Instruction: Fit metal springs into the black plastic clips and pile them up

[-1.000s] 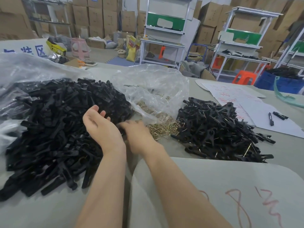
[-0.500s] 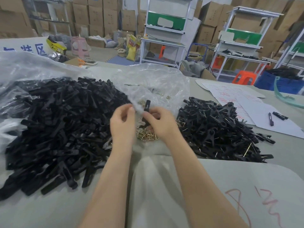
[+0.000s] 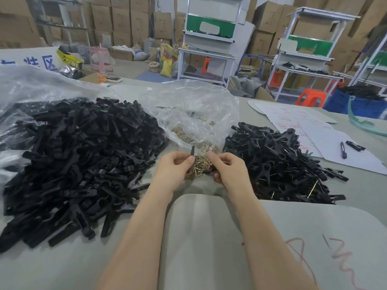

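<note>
We hold one black clip upright, pinched by the left hand just above the springs heap, likely for quick loading; right hand fingers curl beside it, contents we can't tell; raw clips left, finished pile right for dropping.

grey table with clip heap, sprung-clip pile, spring bag, papers, pen
</note>
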`<state>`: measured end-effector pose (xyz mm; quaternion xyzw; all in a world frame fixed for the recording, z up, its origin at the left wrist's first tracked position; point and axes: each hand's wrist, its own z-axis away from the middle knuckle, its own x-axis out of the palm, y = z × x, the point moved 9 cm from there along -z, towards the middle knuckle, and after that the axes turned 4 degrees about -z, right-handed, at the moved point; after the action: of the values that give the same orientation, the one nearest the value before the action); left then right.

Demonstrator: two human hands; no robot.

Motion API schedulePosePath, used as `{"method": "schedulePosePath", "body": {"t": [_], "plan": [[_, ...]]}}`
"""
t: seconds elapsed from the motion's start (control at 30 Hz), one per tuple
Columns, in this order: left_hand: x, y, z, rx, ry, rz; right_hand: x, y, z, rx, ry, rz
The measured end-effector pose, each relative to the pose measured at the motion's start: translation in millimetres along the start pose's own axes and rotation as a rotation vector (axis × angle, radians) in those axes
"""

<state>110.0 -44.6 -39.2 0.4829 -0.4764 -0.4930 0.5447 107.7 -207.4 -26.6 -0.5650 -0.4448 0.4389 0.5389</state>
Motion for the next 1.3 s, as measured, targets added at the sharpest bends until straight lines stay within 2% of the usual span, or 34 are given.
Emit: {"method": "schedulePosePath", "body": {"t": [0.1,0.2,0.3,0.5,0.63,1.0,1.2,1.3], "plan": [[10,-3,1,-0.004,-0.065,-0.093,9,5,1,0.021,-0.067,-0.025],[10,-5,-2,-0.004,-0.069,-0.071,18,5,4,0.08,-0.186,-0.25],[5,-4,-5,0.004,-0.03,-0.019,16,7,4,0.112,-0.215,-0.398],[2,1,-1,0.068,-0.001,-0.107,21,0,4,-0.035,-0.17,-0.106],[1,3,-2,0.081,0.014,-0.112,25,-6,6,-0.093,-0.158,-0.028],[6,1,0,0.009,-0.042,0.137,20,-7,6,-0.078,-0.127,-0.13],[6,4,2,0.051,-0.065,0.064,17,-7,5,-0.098,-0.13,-0.078],[2,8,3,0.091,-0.04,-0.01,16,-6,5,-0.076,-0.142,-0.135]]}}
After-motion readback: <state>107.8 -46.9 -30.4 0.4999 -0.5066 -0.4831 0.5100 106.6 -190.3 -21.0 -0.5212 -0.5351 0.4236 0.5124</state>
